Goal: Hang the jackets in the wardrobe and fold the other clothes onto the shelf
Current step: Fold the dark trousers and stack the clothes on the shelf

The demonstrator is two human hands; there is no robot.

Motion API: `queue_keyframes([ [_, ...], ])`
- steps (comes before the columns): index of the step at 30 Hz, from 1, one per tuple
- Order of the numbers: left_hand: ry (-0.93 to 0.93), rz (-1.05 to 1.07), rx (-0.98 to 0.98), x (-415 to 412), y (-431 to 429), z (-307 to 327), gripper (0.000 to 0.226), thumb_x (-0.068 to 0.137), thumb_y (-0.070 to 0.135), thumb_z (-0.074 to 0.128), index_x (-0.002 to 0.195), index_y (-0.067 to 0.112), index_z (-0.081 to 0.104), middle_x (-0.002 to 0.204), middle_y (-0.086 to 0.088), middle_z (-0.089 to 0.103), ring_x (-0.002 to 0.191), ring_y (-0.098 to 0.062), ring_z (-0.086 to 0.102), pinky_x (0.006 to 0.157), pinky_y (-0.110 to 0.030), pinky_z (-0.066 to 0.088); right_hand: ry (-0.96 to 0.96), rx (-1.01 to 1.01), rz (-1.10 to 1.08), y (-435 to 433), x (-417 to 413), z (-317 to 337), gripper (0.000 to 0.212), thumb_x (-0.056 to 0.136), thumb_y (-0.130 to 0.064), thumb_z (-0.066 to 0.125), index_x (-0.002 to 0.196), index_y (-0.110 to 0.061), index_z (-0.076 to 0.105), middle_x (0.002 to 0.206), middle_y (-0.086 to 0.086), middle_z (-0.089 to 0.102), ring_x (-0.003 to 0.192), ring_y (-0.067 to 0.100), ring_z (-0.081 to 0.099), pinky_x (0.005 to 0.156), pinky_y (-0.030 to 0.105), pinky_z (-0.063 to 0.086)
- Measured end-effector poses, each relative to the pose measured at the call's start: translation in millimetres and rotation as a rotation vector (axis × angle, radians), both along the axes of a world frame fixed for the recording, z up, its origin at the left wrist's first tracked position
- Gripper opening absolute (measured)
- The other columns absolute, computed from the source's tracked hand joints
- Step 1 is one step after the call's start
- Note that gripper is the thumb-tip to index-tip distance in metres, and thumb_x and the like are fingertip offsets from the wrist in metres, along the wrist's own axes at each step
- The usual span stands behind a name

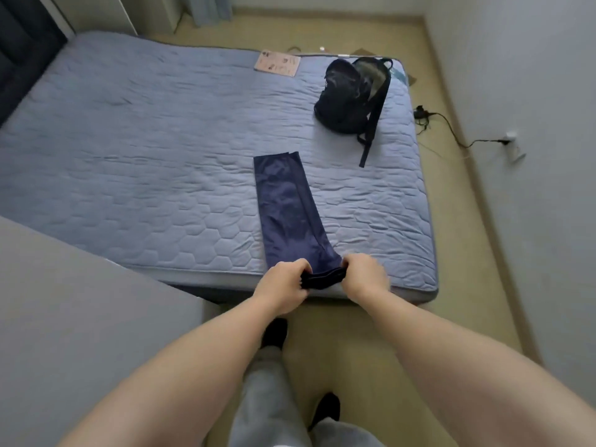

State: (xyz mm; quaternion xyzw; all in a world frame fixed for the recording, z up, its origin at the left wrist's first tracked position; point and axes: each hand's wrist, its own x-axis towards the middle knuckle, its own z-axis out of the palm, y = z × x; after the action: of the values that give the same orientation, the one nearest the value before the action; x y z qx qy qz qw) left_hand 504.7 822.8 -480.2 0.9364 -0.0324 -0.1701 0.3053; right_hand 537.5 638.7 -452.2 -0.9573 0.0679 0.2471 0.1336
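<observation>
Grey trouser legs (pixel 267 398) stand nearest, on the floor; just beyond, I see the left hand (pixel 283 285) and right hand (pixel 366 278), fingers curled tight round the near end of the navy garment (pixel 287 208); it lies as a long folded strip on the blue quilted bed (pixel 129 156); farther off sits a black backpack (pixel 348 95); a pink sheet (pixel 277 63) lies at the far edge.

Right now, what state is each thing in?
Navy garment: folded into a long narrow strip, flat on the bed, near end bunched in both hands.
Left hand: grips the garment's near end.
Right hand: grips the same end.
Backpack: slumped on the bed, one strap trailing; open or zipped, cannot tell.
Pink sheet: flat at the bed's far edge.
Cable: plugged into the wall socket.
</observation>
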Motion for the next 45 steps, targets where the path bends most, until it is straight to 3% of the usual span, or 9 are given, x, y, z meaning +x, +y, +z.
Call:
queue_keyframes([
  [4, -0.041, 0.033, -0.031, -19, -42, -7, 0.026, 0.077, 0.025, 0.071, 0.102, 0.028, 0.066, 0.091, 0.003, 0.073, 0.086, -0.022, 0.066, 0.069, -0.026, 0.046, -0.033, 0.364, -0.608, -31, -28, -16, 0.041, 0.090, -0.012, 0.057, 0.131, -0.022, 0.054, 0.134, 0.014, 0.053, 0.112, 0.036, 0.059, 0.094, 0.035, 0.048],
  [7, -0.049, 0.049, -0.020, -21, -73, -5, 0.026, 0.077, 0.024, 0.071, 0.103, 0.026, 0.068, 0.091, 0.000, 0.074, 0.086, -0.023, 0.067, 0.070, -0.030, 0.050, 0.280, 0.849, -1.187, -48, -41, -15, 0.050, 0.090, -0.054, 0.062, 0.125, -0.019, 0.057, 0.126, 0.017, 0.066, 0.107, 0.042, 0.066, 0.094, 0.051, 0.054],
  [10, -0.044, -0.035, 0.002, -29, -105, -4, 0.031, 0.077, 0.024, 0.070, 0.108, 0.027, 0.068, 0.094, 0.001, 0.075, 0.087, -0.023, 0.067, 0.072, -0.028, 0.047, 0.485, 1.096, -1.241, -67, -50, -14, 0.070, 0.080, -0.077, 0.061, 0.116, -0.018, 0.068, 0.107, 0.015, 0.076, 0.100, 0.038, 0.073, 0.088, 0.050, 0.058],
  [15, 0.069, -0.266, -0.075, -29, -147, -12, 0.046, 0.078, 0.031, 0.076, 0.122, 0.029, 0.062, 0.107, 0.006, 0.072, 0.095, -0.016, 0.066, 0.078, -0.028, 0.048, 0.153, 0.831, -1.254, -100, -49, -24, 0.029, 0.085, 0.001, 0.061, 0.113, 0.000, 0.061, 0.099, 0.020, 0.068, 0.083, 0.034, 0.068, 0.068, 0.042, 0.059],
  [25, 0.045, -0.532, 0.020, 59, -165, -25, 0.046, 0.089, 0.025, 0.061, 0.132, 0.024, 0.046, 0.135, 0.006, 0.049, 0.112, -0.016, 0.059, 0.086, -0.032, 0.050, -0.503, 0.461, -0.911, -173, -4, 28, 0.034, 0.080, -0.032, 0.041, 0.103, -0.023, 0.064, 0.097, 0.010, 0.072, 0.090, 0.035, 0.061, 0.081, 0.039, 0.048],
  [30, 0.156, -0.620, 0.335, 124, -168, -48, 0.029, 0.090, 0.019, 0.050, 0.119, 0.025, 0.048, 0.120, 0.002, 0.049, 0.090, -0.019, 0.050, 0.074, -0.032, 0.039, -0.309, 0.323, -1.114, -224, 23, 5, 0.016, 0.089, -0.029, 0.042, 0.102, -0.021, 0.046, 0.099, 0.014, 0.066, 0.088, 0.039, 0.061, 0.080, 0.047, 0.054],
  [35, 0.232, -0.595, 0.517, 179, -167, -103, 0.031, 0.090, 0.011, 0.045, 0.121, 0.014, 0.050, 0.122, -0.007, 0.048, 0.107, -0.034, 0.058, 0.088, -0.043, 0.049, -0.186, 0.199, -1.162, -255, 62, -67, 0.032, 0.096, -0.025, 0.039, 0.128, -0.020, 0.041, 0.112, 0.014, 0.065, 0.097, 0.038, 0.063, 0.081, 0.044, 0.051],
  [39, 0.301, -0.507, 0.600, 220, -147, -154, 0.034, 0.090, 0.011, 0.046, 0.124, 0.008, 0.051, 0.127, -0.014, 0.049, 0.111, -0.036, 0.056, 0.089, -0.039, 0.047, -0.154, 0.140, -1.105, -241, 90, -131, 0.012, 0.097, -0.021, 0.040, 0.106, -0.016, 0.034, 0.111, 0.016, 0.064, 0.099, 0.039, 0.062, 0.072, 0.041, 0.045],
  [45, 0.344, -0.449, 0.724, 290, -106, -229, 0.017, 0.092, 0.009, 0.047, 0.108, 0.007, 0.046, 0.124, -0.016, 0.048, 0.105, -0.037, 0.056, 0.077, -0.038, 0.042, -0.122, 0.073, -0.987, -193, 121, -222, 0.036, 0.100, -0.022, 0.043, 0.134, -0.015, 0.029, 0.118, 0.018, 0.060, 0.102, 0.040, 0.060, 0.072, 0.043, 0.047],
])
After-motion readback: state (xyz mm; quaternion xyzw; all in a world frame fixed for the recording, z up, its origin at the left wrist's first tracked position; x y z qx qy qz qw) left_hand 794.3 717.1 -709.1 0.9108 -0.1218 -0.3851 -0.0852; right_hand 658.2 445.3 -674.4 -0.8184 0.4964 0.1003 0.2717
